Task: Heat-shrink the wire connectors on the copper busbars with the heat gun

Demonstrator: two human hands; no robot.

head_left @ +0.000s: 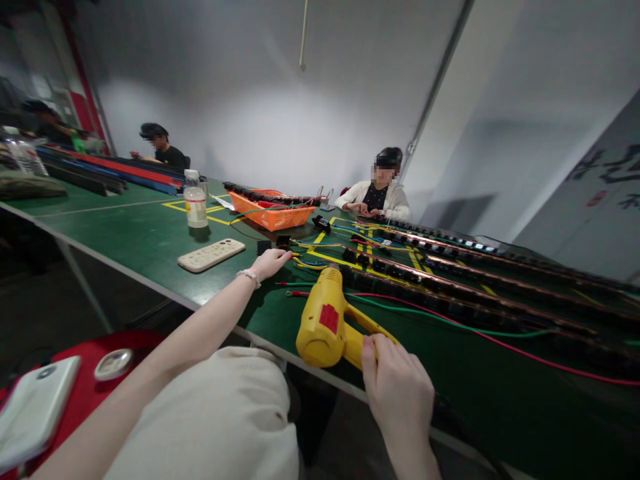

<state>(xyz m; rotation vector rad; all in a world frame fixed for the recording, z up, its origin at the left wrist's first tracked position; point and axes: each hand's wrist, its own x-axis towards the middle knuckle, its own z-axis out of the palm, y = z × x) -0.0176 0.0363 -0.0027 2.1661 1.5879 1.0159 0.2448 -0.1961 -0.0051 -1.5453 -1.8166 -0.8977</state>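
Observation:
A yellow heat gun [320, 323] with a red label is in my right hand [400, 381], whose fingers wrap round its handle. Its nozzle points away from me, towards a bundle of thin wires [306, 264] on the green table. My left hand [270, 264] reaches to the near end of this bundle, fingers pinched together on the wires. Just beyond that hand sits a small black connector [283, 241]. To the right of the wires run long copper strips with black blocks [425, 278]. A red cable [430, 300] and a green cable [450, 321] lie close beside the gun.
On the green table [145, 233], a beige phone [212, 255], a bottle [195, 200] and an orange basket [280, 217] stand left of and beyond my left hand. A person [380, 190] sits across the table. A red stool [95, 393] holds a white phone [40, 407].

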